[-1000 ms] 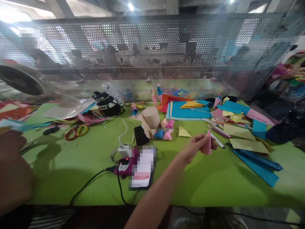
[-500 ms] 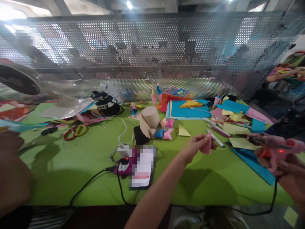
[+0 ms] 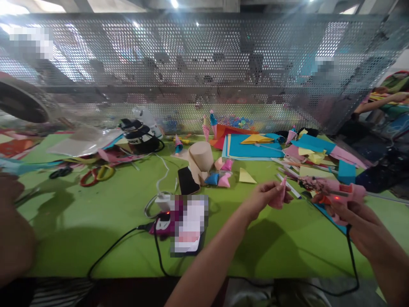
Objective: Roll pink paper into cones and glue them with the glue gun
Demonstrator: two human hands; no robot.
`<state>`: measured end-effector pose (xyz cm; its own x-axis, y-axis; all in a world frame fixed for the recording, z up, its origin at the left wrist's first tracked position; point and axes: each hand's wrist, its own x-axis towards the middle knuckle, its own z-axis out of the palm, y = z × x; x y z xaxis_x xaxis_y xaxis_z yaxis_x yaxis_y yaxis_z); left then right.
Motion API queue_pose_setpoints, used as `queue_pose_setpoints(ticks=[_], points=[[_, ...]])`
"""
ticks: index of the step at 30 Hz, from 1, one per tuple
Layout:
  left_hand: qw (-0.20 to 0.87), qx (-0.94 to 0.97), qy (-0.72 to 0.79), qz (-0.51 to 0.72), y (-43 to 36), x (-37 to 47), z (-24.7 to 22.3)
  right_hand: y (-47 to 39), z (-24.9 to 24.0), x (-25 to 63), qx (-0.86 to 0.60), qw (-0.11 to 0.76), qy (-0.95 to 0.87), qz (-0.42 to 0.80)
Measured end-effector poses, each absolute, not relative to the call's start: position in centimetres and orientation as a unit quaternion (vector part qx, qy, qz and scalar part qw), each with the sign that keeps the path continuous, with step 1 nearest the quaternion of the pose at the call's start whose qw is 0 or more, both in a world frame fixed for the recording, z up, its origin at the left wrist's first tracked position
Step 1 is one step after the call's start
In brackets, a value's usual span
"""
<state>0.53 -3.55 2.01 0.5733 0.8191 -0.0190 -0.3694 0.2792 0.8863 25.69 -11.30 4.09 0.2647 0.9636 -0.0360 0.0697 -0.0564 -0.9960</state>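
A small folded piece of pink paper [image 3: 280, 198] is pinched in the fingers of my left hand [image 3: 267, 195], over the right half of the green table. My right hand [image 3: 348, 215] grips a pink glue gun [image 3: 341, 195] by its handle, its red light lit. The gun's dirty nozzle points left toward the pink paper, with a gap between them. Its black cord hangs down past the table edge. Below the gun, blue paper [image 3: 332, 217] is partly hidden. A white pen [image 3: 292, 189] lies just behind my left hand.
A phone [image 3: 191, 226] and a purple power strip [image 3: 162, 224] lie in front. Behind stand a paper roll [image 3: 201, 157], small coloured packets [image 3: 224, 180] and a black bottle [image 3: 140, 136]. Scissors [image 3: 96, 175] lie left, near another person's arm [image 3: 14, 234]. Mesh panel [image 3: 191, 76] closes the back.
My right hand has brought the glue gun leftward, closer to the pink paper. My left hand has stayed nearly in place, still holding the paper.
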Motion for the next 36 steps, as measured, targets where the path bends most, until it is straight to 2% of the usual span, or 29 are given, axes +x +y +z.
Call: queue_pose_setpoints(ticks=[10,36], points=[[0.758,0.457,0.246,0.395,-3.5,0.5,2.2,-11.5,3.5,26.1,-0.629,0.489,-0.452,0.401],[0.751,0.465,0.253,0.395,-3.5,0.6,2.0,-11.3,2.6,26.5,-0.599,0.485,-0.510,0.383]])
